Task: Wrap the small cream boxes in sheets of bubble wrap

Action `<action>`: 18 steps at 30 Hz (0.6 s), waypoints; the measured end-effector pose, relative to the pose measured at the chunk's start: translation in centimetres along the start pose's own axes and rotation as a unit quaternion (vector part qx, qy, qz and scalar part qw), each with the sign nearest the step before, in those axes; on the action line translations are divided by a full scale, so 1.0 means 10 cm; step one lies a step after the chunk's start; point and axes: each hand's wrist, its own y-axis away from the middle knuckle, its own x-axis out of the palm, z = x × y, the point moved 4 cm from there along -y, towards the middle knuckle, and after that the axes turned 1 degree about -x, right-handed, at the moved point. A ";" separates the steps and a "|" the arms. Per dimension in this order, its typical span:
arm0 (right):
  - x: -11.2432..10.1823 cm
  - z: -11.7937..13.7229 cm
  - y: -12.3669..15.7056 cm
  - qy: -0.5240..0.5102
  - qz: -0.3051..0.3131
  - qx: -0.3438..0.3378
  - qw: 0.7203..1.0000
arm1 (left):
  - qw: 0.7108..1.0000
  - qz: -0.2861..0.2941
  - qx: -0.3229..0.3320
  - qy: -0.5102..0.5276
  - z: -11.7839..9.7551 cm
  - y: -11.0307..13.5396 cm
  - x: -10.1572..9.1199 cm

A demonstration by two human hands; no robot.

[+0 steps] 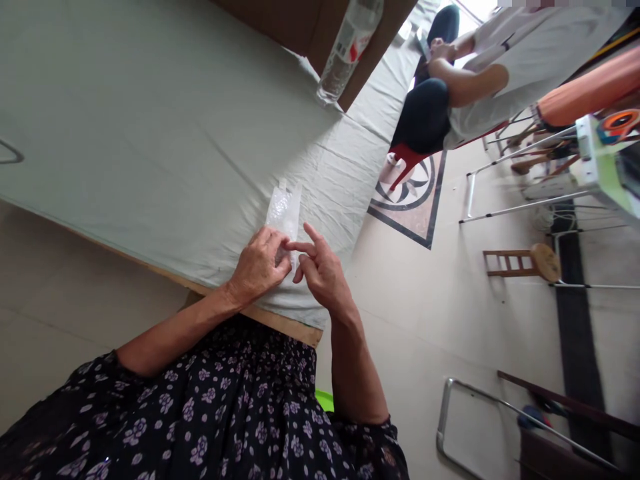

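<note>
A clear, crinkled plastic bag (281, 208) with a whitish strip along its right side lies flat on the cloth near the table corner. Curled over the lower end of this bag, my left hand (257, 265) grips it with bent fingers, which hide part of it. My right hand (324, 272) is just to the right, fingers apart. Its index finger points left and meets the left fingertips at the bag's edge. Nothing shows in the right hand's grasp.
Pale green cloth (150, 133) covers the table. A clear bottle (345, 57) stands against a brown cardboard box (280, 20). Past the right edge are a seated person (480, 87), a small wooden stool (543, 262) and a metal-legged folding table (593, 157).
</note>
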 end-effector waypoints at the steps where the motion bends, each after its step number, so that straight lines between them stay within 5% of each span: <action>1: -0.05 -0.06 -0.04 -0.032 -0.026 0.012 0.999 | 1.000 -0.007 0.000 -0.005 0.00 0.01 0.01; 4: -0.17 -0.27 -0.22 -0.081 -0.103 0.077 0.988 | 0.999 -0.031 0.010 -0.014 0.01 0.03 0.01; 8: -0.14 -0.44 -0.53 -0.091 -0.075 0.168 0.979 | 0.998 -0.045 0.021 -0.034 0.00 0.07 0.01; 18: -0.02 -0.38 -0.94 0.041 -0.012 0.092 0.995 | 0.987 0.014 0.089 -0.132 -0.07 0.05 -0.01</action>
